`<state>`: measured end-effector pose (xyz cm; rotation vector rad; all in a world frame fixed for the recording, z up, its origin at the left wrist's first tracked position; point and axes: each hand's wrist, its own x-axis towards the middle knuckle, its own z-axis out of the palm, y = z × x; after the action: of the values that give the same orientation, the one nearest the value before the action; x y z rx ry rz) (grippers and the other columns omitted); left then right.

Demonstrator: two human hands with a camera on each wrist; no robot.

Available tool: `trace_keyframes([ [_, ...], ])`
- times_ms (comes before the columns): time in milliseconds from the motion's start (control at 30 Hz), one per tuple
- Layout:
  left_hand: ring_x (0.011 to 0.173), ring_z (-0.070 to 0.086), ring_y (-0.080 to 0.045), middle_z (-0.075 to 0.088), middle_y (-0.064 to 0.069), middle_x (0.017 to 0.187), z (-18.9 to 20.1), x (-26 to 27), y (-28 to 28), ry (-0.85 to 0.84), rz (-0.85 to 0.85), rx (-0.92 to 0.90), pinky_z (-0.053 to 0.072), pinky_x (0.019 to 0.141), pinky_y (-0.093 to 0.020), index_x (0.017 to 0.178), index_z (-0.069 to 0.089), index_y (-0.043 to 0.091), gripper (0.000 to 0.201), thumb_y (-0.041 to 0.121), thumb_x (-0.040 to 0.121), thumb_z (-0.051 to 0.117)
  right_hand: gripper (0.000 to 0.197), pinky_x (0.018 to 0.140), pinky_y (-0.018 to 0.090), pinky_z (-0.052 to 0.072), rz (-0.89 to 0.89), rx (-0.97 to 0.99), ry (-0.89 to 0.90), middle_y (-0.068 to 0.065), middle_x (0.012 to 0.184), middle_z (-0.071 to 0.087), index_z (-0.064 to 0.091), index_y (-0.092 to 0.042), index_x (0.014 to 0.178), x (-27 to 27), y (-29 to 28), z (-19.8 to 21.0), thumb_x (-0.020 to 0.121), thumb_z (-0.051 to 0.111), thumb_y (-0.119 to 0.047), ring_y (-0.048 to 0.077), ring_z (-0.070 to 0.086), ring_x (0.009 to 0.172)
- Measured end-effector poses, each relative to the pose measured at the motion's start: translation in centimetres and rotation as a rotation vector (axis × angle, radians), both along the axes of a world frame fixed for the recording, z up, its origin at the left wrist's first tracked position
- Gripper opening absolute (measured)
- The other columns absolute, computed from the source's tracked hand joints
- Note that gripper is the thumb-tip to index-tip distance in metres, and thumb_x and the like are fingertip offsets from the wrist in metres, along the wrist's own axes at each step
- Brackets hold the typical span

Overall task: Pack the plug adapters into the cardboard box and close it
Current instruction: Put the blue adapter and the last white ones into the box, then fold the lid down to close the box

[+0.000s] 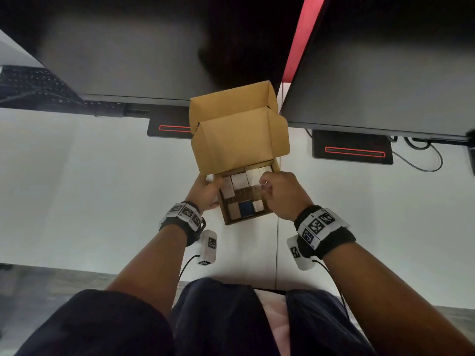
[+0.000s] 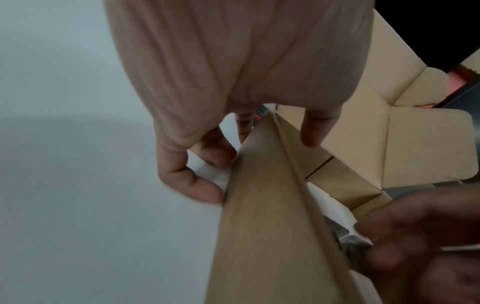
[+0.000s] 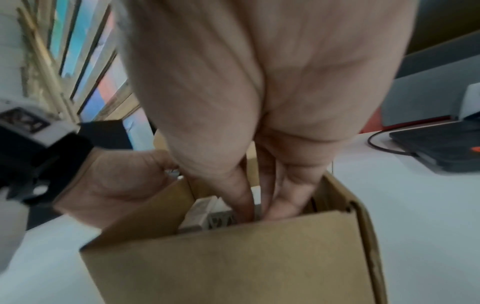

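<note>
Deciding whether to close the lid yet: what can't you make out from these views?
- Right hand fingertips: in the head view its own back covers them; the right wrist view is blurred, so the grip is unclear.
- Adapter count: the right hand and box wall hide part of the inside.
- Adapter markings: too blurred.

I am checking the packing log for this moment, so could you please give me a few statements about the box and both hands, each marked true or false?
1. The brown cardboard box has its lid standing open. True.
2. The left hand grips the box's left wall. True.
3. The right hand rests flat on the white desk. False: its fingers reach into the box among the small white plug adapters.
4. The box holds nothing. False: it holds several adapters.
</note>
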<state>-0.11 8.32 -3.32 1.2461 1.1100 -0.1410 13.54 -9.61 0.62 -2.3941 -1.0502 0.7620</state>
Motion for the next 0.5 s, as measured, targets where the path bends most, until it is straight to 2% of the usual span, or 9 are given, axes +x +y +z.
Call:
trace_keyframes([
  [33,0.100,0.066,-0.023,0.066,-0.005,0.109,0.3,-0.6,0.1,-0.025,0.029,-0.039,0.057,0.079,-0.039,0.143,0.054,0.030,0.061,0.025,0.083,0.067,0.010,0.071,0.020,0.053,-0.123,0.105,-0.044,0.002,0.089,0.068,0.066,-0.013,0.100,0.3,-0.3,0.8,0.090,0.065,-0.014,0.017,0.064,0.079],
  [100,0.108,0.060,-0.025,0.063,-0.006,0.106,1.4,-1.8,0.4,-0.073,0.102,-0.068,0.054,0.090,-0.045,0.133,0.059,0.034,0.065,0.015,0.070,0.058,0.015,0.067,0.011,0.043,-0.366,0.247,-0.139,0.000,0.096,0.067,0.064,-0.015,0.101,1.2,-0.9,2.3,0.089,0.070,-0.023,0.013,0.062,0.078],
  [133,0.106,0.058,-0.025,0.062,-0.005,0.102,2.0,-2.3,0.7,-0.102,0.156,-0.052,0.052,0.093,-0.046,0.123,0.061,0.032,0.060,0.013,0.067,0.053,0.023,0.068,0.013,0.043,-0.471,0.294,-0.124,0.001,0.105,0.065,0.063,-0.016,0.107,1.9,-1.0,2.8,0.088,0.071,-0.025,0.013,0.062,0.083],
  [200,0.098,0.058,-0.020,0.064,-0.002,0.102,3.6,-2.6,1.2,-0.187,0.262,0.006,0.047,0.090,-0.044,0.109,0.064,0.031,0.042,0.020,0.071,0.051,0.043,0.079,0.021,0.046,-0.602,0.331,0.077,-0.001,0.129,0.056,0.055,-0.020,0.127,3.2,-0.7,4.0,0.088,0.072,-0.026,0.014,0.059,0.103],
  [267,0.094,0.060,-0.016,0.069,0.001,0.106,5.1,-2.1,1.8,-0.279,0.308,0.057,0.044,0.088,-0.041,0.109,0.067,0.032,0.023,0.032,0.090,0.055,0.059,0.094,0.031,0.044,-0.607,0.343,0.361,-0.006,0.144,0.047,0.044,-0.025,0.142,4.3,0.0,4.8,0.090,0.069,-0.030,0.014,0.050,0.120],
  [300,0.096,0.062,-0.015,0.071,0.001,0.110,5.7,-1.8,2.0,-0.305,0.295,0.081,0.043,0.090,-0.042,0.112,0.068,0.032,0.020,0.033,0.100,0.052,0.065,0.104,0.038,0.041,-0.595,0.355,0.487,-0.007,0.147,0.045,0.040,-0.027,0.146,4.6,0.5,5.1,0.088,0.068,-0.034,0.015,0.047,0.127],
  [367,0.109,0.065,-0.019,0.073,-0.001,0.122,6.6,-1.1,2.0,-0.300,0.214,0.150,0.045,0.097,-0.044,0.115,0.069,0.035,0.024,0.032,0.102,0.049,0.072,0.114,0.050,0.034,-0.568,0.338,0.610,-0.003,0.148,0.050,0.041,-0.031,0.146,4.6,1.1,5.5,0.080,0.066,-0.045,0.021,0.045,0.135],
  [433,0.120,0.064,-0.024,0.071,-0.001,0.131,7.4,-1.0,1.2,-0.267,0.115,0.235,0.048,0.103,-0.047,0.121,0.068,0.037,0.034,0.040,0.092,0.050,0.062,0.113,0.055,0.035,-0.545,0.326,0.594,-0.001,0.141,0.057,0.052,-0.030,0.138,4.0,1.4,5.4,0.078,0.060,-0.046,0.022,0.049,0.132],
  [500,0.123,0.063,-0.025,0.068,-0.001,0.137,7.7,-1.6,0.3,-0.253,0.063,0.274,0.047,0.106,-0.048,0.129,0.065,0.033,0.047,0.048,0.091,0.042,0.038,0.111,0.054,0.039,-0.555,0.357,0.581,-0.003,0.129,0.064,0.062,-0.026,0.126,3.1,1.3,5.4,0.091,0.051,-0.034,0.020,0.056,0.124],
])
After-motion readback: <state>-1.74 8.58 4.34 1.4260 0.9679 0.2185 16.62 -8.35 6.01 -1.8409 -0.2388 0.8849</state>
